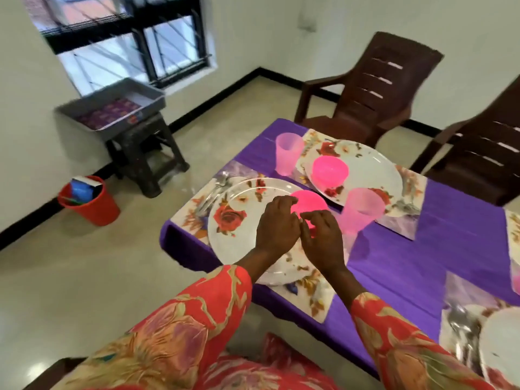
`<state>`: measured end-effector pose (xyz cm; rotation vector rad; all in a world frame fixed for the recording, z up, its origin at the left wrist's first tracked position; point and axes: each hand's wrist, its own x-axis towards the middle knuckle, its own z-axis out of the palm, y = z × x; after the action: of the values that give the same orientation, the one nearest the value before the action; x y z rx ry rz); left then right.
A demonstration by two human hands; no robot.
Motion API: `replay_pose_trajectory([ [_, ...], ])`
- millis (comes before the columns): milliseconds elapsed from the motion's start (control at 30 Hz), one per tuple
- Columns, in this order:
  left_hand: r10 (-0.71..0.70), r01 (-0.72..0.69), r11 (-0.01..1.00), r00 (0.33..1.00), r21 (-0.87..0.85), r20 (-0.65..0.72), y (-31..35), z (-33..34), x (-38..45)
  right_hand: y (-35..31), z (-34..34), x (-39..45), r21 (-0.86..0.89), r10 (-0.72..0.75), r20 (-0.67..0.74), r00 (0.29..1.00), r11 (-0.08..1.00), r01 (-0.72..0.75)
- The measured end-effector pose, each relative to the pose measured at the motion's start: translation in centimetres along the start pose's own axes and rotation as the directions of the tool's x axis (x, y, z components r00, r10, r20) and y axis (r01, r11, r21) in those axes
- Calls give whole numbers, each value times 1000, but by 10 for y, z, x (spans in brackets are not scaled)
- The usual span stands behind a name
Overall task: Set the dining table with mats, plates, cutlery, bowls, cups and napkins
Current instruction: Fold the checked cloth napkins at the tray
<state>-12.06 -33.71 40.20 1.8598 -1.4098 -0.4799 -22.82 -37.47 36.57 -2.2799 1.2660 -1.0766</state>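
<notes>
- Step in hand, as judged: seating the bright pink plastic bowl [309, 205] on the near white floral plate [239, 223], which lies on a floral place mat [311, 298] at the corner of the purple-covered worktop [394, 266].
- Grip state: the left hand [277, 225] and right hand [320, 235] meet over the bowl's near side with fingers curled. Whether the fingertips clamp the bowl or only hover at it cannot be told.
- Recommended practice: keep both hands low, centre the bowl well inside the plate rim, release evenly so the light plastic does not skid.
- Hazard: the pale pink translucent cup [361, 211] stands just beside the right hand; a wide wrist movement could tip it.
- Reference setting: the far plate [365, 170] carries a second pink bowl [329, 170] with another pink cup [287, 153] beside it.
- Hard to make out: cutlery [216, 190] left of the near plate is blurred; no napkins can be identified.
- Cut off: a third setting at the right edge shows only part of a plate [503, 342] and spoons [464, 330].
</notes>
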Motion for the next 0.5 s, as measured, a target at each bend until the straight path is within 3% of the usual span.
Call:
replay_pose_trajectory([
  [200, -170, 178, 984, 962, 18, -214, -52, -51, 2, -46, 56, 29, 140, -149, 198, 969, 983, 122],
  [500, -370, 374, 925, 851, -66, -373, -105, -100, 1, -89, 114, 54, 260, -298, 346, 890, 941, 215],
])
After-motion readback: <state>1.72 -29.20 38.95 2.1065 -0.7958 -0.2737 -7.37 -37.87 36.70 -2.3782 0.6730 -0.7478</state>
